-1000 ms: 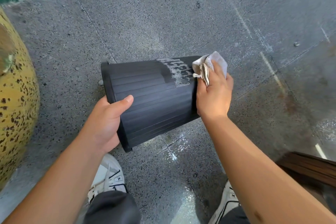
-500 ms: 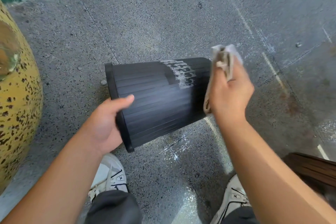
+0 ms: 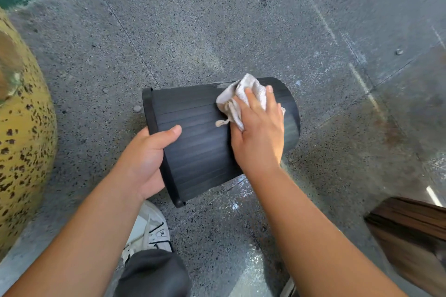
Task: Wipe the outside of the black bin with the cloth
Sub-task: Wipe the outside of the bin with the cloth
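A black ribbed bin [image 3: 200, 142] is held on its side above the floor, rim to the left and base to the right. My left hand [image 3: 144, 157] grips the rim, thumb lying on the outer wall. My right hand [image 3: 260, 132] presses a crumpled grey-white cloth [image 3: 241, 96] flat against the upper right part of the bin's side. The cloth covers the spot where the pale smear was; a thin pale trace shows along the bin's top edge just left of the cloth.
Speckled grey stone floor [image 3: 217, 19] lies all around, wet and shiny near my feet. A large yellow spotted pot [image 3: 21, 142] bulges at the left. A brown wooden thing [image 3: 410, 229] sits at lower right. My white shoe [image 3: 149, 231] is below the bin.
My right hand, lifted off the bin's base end with the cloth half a second ago, has come down left onto the side wall, covering the pale smear. The left hand keeps its grip.
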